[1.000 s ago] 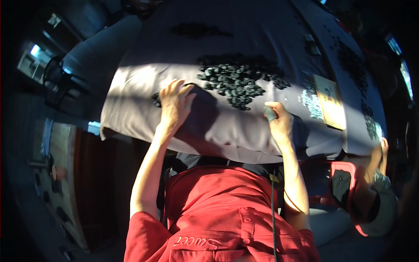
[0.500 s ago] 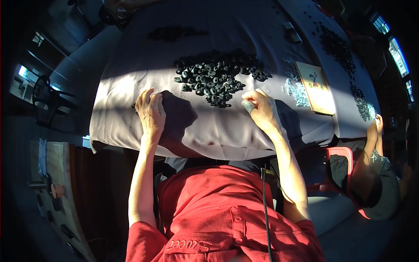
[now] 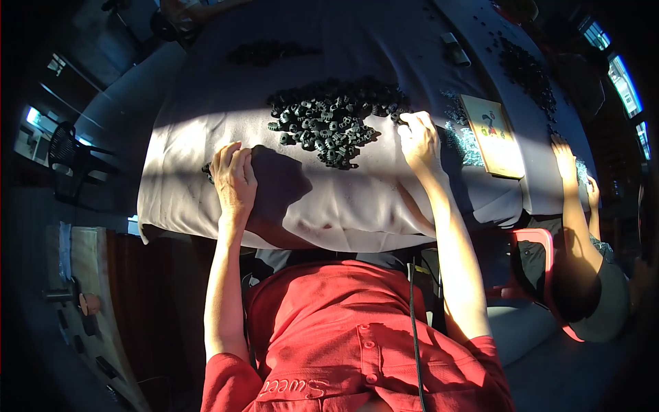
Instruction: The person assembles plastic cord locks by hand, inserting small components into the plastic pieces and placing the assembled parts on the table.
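Note:
A heap of small black parts (image 3: 329,120) lies on the pale tablecloth (image 3: 343,206). My left hand (image 3: 234,177) rests on the cloth to the left, fingers bent downward, beside a few black parts (image 3: 207,172) that it partly covers; what is under its fingertips is hidden. At the right edge of the heap is my right hand (image 3: 420,141), its fingers curled together near some black parts. Whatever it pinches is too small to make out.
A yellowish booklet (image 3: 495,137) lies right of my right hand, near shiny clear pieces (image 3: 467,145). Farther back are another dark pile (image 3: 268,52) and a small container (image 3: 456,51). A co-worker's hands (image 3: 565,161) are at the right, by more black parts (image 3: 527,74).
My right hand has moved up and right to the heap's edge, and the grey-green thing seen at its fingers earlier no longer shows. A co-worker's hand has reached forward. The view has shifted.

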`<state>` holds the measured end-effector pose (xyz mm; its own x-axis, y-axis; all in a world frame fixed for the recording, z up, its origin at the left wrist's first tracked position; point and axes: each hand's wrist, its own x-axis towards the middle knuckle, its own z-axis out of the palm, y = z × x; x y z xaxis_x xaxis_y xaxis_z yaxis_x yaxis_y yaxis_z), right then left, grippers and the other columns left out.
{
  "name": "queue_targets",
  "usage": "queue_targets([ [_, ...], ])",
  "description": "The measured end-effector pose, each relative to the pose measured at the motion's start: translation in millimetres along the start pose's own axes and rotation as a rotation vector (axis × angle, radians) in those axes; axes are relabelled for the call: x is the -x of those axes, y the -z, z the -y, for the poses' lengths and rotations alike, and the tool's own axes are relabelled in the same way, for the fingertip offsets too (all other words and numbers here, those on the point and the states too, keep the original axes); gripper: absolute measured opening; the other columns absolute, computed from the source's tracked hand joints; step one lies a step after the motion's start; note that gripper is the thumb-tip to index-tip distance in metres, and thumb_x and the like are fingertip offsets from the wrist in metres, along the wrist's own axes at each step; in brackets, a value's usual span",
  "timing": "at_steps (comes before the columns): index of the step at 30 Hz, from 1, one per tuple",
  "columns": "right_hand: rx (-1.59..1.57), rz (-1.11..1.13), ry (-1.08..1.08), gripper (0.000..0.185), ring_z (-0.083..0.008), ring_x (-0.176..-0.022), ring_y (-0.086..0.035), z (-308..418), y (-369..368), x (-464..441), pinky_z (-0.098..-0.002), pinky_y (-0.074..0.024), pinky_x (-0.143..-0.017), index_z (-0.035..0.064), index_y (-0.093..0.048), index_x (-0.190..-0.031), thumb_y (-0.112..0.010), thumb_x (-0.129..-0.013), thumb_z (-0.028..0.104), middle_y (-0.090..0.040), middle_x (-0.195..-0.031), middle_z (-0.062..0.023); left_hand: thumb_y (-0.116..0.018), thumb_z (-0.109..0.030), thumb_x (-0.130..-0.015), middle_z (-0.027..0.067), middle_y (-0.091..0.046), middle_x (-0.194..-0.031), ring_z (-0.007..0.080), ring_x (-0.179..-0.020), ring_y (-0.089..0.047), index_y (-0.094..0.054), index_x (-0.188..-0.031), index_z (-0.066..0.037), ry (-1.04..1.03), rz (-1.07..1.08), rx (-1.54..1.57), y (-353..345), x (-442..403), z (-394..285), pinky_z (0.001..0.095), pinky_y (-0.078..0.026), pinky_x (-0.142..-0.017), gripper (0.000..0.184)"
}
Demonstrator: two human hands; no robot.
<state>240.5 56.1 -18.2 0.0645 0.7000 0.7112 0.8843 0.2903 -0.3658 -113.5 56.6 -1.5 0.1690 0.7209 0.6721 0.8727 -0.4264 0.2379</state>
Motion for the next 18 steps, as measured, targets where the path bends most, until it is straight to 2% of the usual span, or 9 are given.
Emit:
queue_targets([
  [7, -0.047, 0.139, -0.068, 0.014, -0.0278, -0.068, -0.056, -2, 7, -3, -0.0358, -0.0463, -0.065, 0.0058, -0.056, -0.088, -0.059, -0.075, 0.008, -0.054, -0.078, -0.0127, -0.056, -0.003, -0.077, 0.0051, -0.06, -0.096, 0.024, -0.098, -0.053, -0.06, -0.088, -0.006, 0.029, -0.012, 0.028, -1, 1, 3, 0.0373, -0.038, -0.088, 0.012],
  [10, -0.127, 0.125, -0.105, 0.017, -0.0264, -0.067, -0.056, -7, 7, -3, -0.0353, -0.0462, -0.064, 0.0059, -0.056, -0.089, -0.061, -0.075, 0.013, -0.054, -0.077, -0.0122, -0.056, -0.002, -0.077, 0.0047, -0.06, -0.095, 0.0237, -0.097, -0.053, -0.06, -0.088, -0.007, 0.054, -0.012, 0.024, -2, 2, 6, 0.037, -0.039, -0.088, 0.013],
  [13, -0.025, 0.106, -0.145, 0.018, -0.0269, -0.067, -0.056, -2, 4, -5, -0.0367, -0.0465, -0.062, 0.006, -0.055, -0.089, -0.063, -0.075, 0.016, -0.054, -0.077, -0.0125, -0.056, -0.001, -0.076, 0.0043, -0.059, -0.098, 0.024, -0.097, -0.053, -0.059, -0.089, -0.008, 0.086, -0.01, 0.028, -3, 3, 8, 0.0374, -0.039, -0.088, 0.014],
  [18, 0.097, 0.137, -0.124, 0.019, -0.0327, -0.07, -0.057, 7, 0, -8, -0.0422, -0.0473, -0.062, 0.0054, -0.053, -0.091, -0.06, -0.078, 0.018, -0.054, -0.079, -0.0146, -0.057, 0.002, -0.075, 0.0064, -0.057, -0.103, 0.0267, -0.099, -0.052, -0.06, -0.089, -0.007, 0.086, -0.074, 0.044, -2, 2, 6, 0.0386, -0.038, -0.089, 0.017],
])
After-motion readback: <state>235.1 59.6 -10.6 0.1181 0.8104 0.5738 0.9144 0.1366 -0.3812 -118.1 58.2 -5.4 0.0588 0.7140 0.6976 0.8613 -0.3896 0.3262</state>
